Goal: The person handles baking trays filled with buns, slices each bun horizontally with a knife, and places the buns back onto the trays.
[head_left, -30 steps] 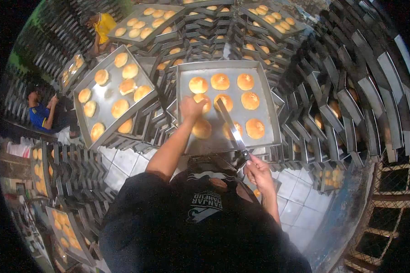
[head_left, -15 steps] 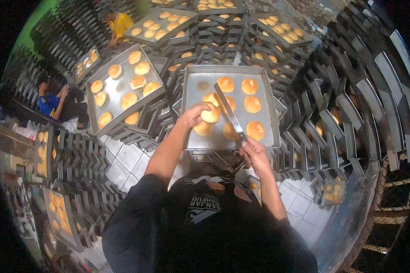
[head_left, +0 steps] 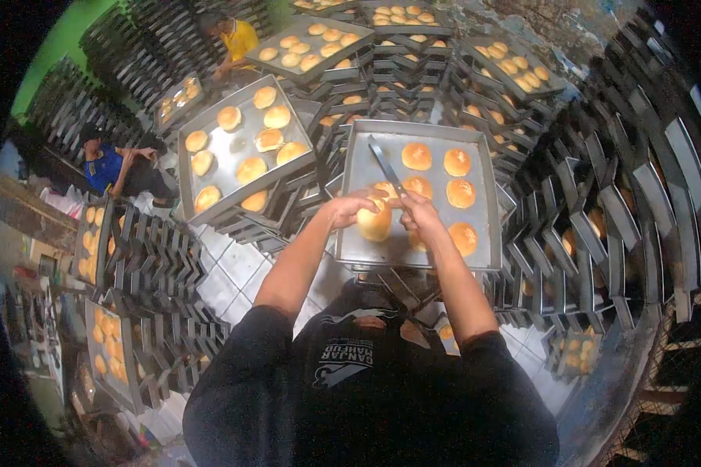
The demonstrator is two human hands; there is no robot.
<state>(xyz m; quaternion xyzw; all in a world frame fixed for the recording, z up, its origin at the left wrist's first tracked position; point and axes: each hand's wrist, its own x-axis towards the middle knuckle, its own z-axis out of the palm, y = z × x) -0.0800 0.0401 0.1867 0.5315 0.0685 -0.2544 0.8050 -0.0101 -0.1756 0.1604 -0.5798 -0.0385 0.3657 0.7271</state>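
Note:
A round golden bun (head_left: 375, 222) is in my left hand (head_left: 352, 208), whose fingers curl over its upper side, above the left part of a metal baking tray (head_left: 477, 138). Close beside it, my right hand (head_left: 419, 212) is closed on the handle of a long knife (head_left: 383, 162). The blade points away and to the left, over the tray's bare metal. Several more golden buns lie in this tray, among them a bun (head_left: 457, 162) with pale topping on the right side. My hands partly cover those in the middle.
Another tray (head_left: 185, 183) of buns sits tilted on a stack at the left. Stacked trays (head_left: 623, 206) rise on the right, and more bun trays (head_left: 249, 58) stand behind. Two people are at the far left, one in a blue shirt (head_left: 105, 170), one in a yellow shirt (head_left: 240, 39).
My right hand has come in toward my left hand with the knife, and they are now nearly together. My left hand still holds a bun. The whole view has shifted somewhat.

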